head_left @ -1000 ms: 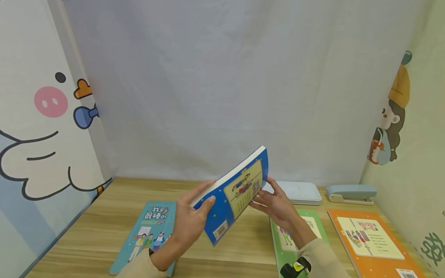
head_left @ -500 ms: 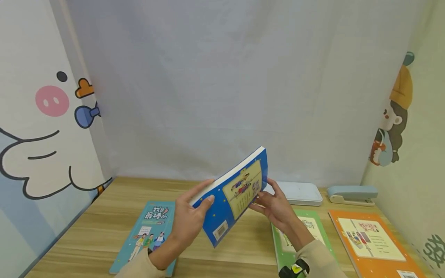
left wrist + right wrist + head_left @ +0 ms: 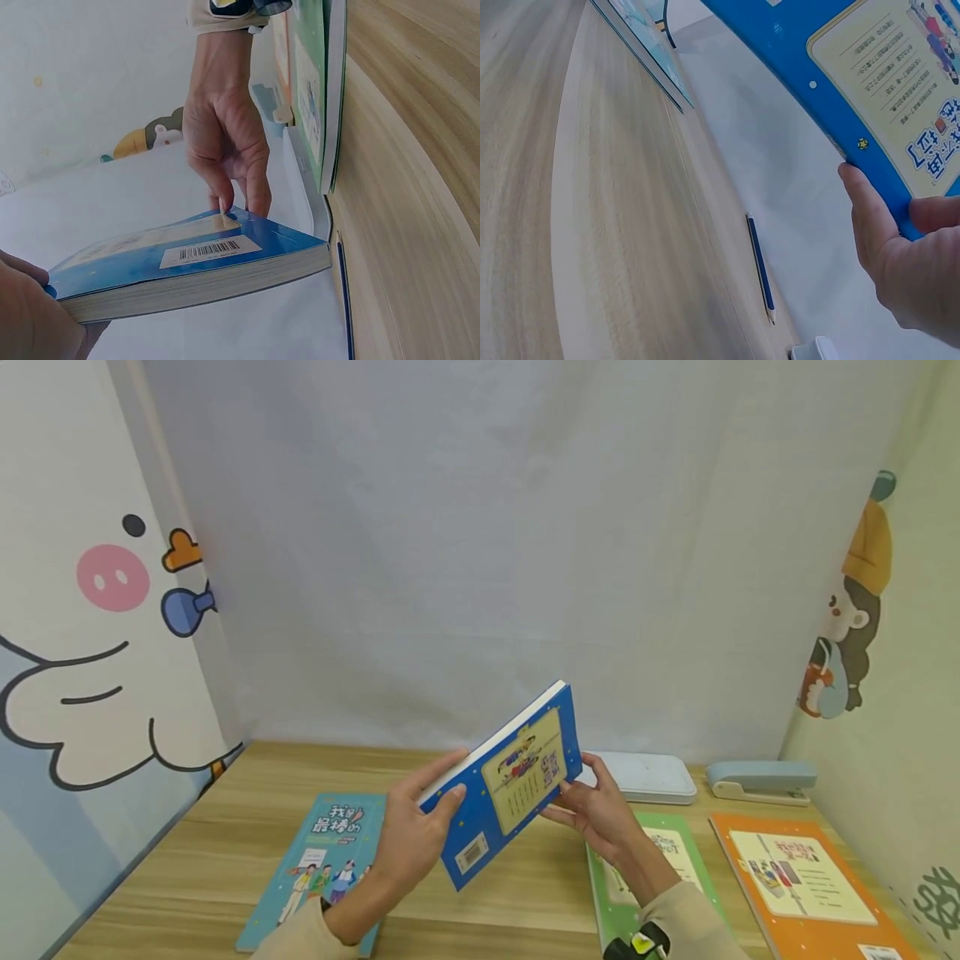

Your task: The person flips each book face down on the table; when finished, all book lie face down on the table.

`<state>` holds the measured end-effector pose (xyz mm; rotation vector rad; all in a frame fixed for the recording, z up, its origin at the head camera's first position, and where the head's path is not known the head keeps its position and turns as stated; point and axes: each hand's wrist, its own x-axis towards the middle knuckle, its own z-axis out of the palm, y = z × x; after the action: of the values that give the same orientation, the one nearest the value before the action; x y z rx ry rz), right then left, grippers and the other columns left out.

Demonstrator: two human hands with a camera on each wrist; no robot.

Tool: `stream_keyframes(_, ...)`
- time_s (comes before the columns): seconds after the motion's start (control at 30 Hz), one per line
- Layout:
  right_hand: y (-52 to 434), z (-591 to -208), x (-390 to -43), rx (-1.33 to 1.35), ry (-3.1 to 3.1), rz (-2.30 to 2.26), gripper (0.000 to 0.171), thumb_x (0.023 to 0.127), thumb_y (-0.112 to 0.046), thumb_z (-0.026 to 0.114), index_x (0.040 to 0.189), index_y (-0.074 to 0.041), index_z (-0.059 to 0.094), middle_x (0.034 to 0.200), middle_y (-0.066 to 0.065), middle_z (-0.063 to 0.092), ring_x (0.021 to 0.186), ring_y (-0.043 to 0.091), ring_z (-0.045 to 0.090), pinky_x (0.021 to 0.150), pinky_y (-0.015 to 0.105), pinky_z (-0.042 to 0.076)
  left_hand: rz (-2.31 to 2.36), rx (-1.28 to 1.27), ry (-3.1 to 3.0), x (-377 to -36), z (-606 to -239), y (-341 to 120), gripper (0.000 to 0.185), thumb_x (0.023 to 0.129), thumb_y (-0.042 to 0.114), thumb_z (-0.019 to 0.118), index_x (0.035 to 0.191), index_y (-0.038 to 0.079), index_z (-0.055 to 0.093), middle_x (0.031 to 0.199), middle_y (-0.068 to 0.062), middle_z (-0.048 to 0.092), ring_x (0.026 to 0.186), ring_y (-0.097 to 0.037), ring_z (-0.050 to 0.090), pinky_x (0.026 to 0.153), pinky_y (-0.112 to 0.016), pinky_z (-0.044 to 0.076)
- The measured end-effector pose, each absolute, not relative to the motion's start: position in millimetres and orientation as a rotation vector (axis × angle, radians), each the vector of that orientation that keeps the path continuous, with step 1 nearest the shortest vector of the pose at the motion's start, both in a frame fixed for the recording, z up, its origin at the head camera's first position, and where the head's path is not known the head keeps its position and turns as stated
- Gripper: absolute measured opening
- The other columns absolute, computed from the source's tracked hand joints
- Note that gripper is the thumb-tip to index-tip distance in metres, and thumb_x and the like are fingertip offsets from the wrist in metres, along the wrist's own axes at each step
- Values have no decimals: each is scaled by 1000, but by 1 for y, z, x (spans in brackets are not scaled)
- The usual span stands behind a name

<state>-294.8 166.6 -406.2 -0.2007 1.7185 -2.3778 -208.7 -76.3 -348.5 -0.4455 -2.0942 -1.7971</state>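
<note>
A blue paperback book [image 3: 476,814] is held up above the table, tilted, its barcoded back cover facing me. My left hand [image 3: 411,831] grips its left end, thumb on the back cover and the other fingers largely behind the book. My right hand [image 3: 600,810] pinches the lower edge near the right end. In the right wrist view, the thumb of the right hand [image 3: 922,262] lies on the cover. The left wrist view has the blue book [image 3: 202,259] with its page edges showing. A teal book [image 3: 300,868] lies on the table beside the left forearm.
Beneath and beside the right forearm lies a green book [image 3: 686,868], with an orange book [image 3: 817,935] farther right. Behind them are a pale flat case [image 3: 652,777] and a light blue stapler [image 3: 761,777]. A dark blue pencil [image 3: 760,266] lies near the table's back edge.
The blue book's right end has dipped slightly and its bent cover looks flatter, with more of the back cover turned toward me. Both hands stay on the book and shift only slightly.
</note>
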Motion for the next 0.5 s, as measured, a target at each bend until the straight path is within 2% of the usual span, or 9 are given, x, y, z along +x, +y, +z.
stream_keyframes(0.5,167,-407,-293,-134,1732,-2374,55,100,6,44,145,-19,25,105,4,69,98,21,71,92,44,59,-1793,-435,-2174,-211,-347,-79,37,97,1,59,134,6,61,121,-26,65,97,-38,72,71,-37,63)
